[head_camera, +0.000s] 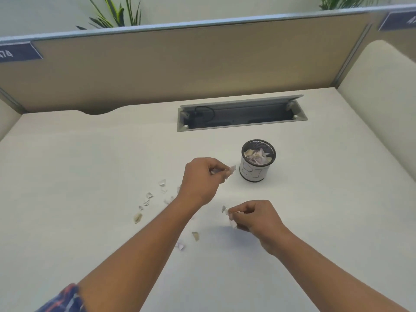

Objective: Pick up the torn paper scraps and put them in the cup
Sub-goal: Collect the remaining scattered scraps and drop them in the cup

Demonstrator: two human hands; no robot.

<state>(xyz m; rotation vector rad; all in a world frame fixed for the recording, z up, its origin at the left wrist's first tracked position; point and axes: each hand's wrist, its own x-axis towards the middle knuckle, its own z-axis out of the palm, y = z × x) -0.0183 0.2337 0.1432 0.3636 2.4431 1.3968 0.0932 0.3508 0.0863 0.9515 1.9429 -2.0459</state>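
A black mesh cup [256, 174] with a white paper label stands on the white desk [90, 233] and holds several paper scraps. My left hand [200, 181] hovers just left of the cup, fingers pinched on a paper scrap [230, 171]. My right hand [254, 218] is lower, nearer to me, pinching paper scraps [225, 209] just above the desk. Several loose torn scraps [148, 199] lie scattered left of my left forearm. Two more scraps [195, 235] lie between my forearms.
An open cable tray [240, 113] is sunk into the desk behind the cup. A beige partition [180, 64] closes the back, and a cream panel [382, 97] rises at the right. Plants show above the partition.
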